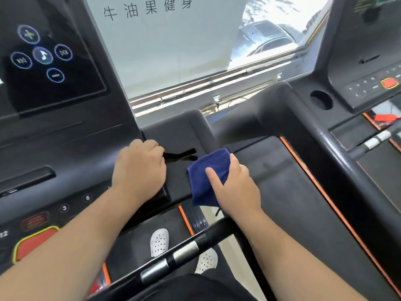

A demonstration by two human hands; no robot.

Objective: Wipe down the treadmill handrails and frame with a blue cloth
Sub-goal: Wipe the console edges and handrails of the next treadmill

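Console ledge (173, 133) bare beyond both hands, left hand (138, 168) and right hand (236, 187) with blue cloth (213, 159) filling its near edge, handrail (186, 249) crossing below

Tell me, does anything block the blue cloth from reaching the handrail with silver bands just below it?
Nothing visible does. The right hand holds the blue cloth on the frame, and the handrail lies just below it, unobstructed.

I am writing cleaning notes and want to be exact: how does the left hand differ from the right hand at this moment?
The left hand holds nothing; the right hand grips the blue cloth. The left hand's fingers are curled, knuckles up, at the console edge; the right hand's thumb lies straight across the cloth. Both hands are bare and rest on the same black treadmill.
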